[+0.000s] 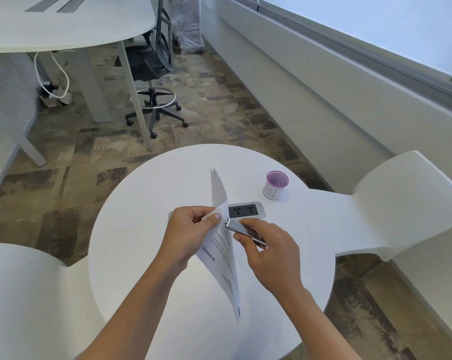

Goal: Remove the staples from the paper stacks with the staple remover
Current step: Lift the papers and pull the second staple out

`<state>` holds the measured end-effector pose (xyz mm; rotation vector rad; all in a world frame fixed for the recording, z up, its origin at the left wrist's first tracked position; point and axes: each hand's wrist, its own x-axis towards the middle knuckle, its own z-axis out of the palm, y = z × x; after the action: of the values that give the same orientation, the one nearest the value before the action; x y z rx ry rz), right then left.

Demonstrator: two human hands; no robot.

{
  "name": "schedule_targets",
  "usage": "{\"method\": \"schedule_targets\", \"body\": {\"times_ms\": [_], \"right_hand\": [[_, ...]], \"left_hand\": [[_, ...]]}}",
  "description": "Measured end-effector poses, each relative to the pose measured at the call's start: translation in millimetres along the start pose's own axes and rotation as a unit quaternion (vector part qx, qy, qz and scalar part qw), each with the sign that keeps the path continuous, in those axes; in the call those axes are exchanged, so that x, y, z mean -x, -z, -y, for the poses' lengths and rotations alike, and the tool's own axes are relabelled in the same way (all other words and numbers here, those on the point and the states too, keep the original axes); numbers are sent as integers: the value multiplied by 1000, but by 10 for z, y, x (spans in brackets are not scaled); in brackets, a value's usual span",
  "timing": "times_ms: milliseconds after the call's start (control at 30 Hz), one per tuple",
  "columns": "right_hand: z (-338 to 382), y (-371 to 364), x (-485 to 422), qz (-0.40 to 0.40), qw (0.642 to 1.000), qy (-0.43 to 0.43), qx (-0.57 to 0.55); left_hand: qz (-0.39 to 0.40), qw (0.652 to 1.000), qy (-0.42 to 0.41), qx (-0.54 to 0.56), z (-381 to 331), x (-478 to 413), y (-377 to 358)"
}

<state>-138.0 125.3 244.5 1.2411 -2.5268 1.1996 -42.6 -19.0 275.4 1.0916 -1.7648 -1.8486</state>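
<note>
So the left hand (187, 235) is pinching the paper stack (221, 255) by its corner above the bench (141, 229), and the right hand (269, 258) is gripping the staple remover (241, 229), nosing in right beside the left fingers. I'd be pulling that corner taut and levering slowly so nothing's tearing. A cup (275, 187) is sitting well beyond the fingers and a socket panel (248, 210) just behind them, neither blocking anything.

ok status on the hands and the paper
Left hand pinches paper stack, held up. Right hand holds staple remover at its corner. Nothing in the way.
</note>
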Motion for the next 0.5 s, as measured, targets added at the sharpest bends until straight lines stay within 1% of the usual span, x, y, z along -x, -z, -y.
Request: {"method": "schedule_targets", "body": {"times_ms": [100,233,333,500], "right_hand": [[8,6,5,-8,1000,4,-7],[37,24,12,-37,999,16,-8],[51,44,20,-34,999,24,15],[94,79,18,-61,994,62,67]], "left_hand": [[-3,1000,-10,-13,-10,15,-12],[-4,1000,-13,-24,-14,43,-40],[-18,999,-14,-35,-5,66,-67],[-34,998,-22,-39,-6,88,-91]]}}
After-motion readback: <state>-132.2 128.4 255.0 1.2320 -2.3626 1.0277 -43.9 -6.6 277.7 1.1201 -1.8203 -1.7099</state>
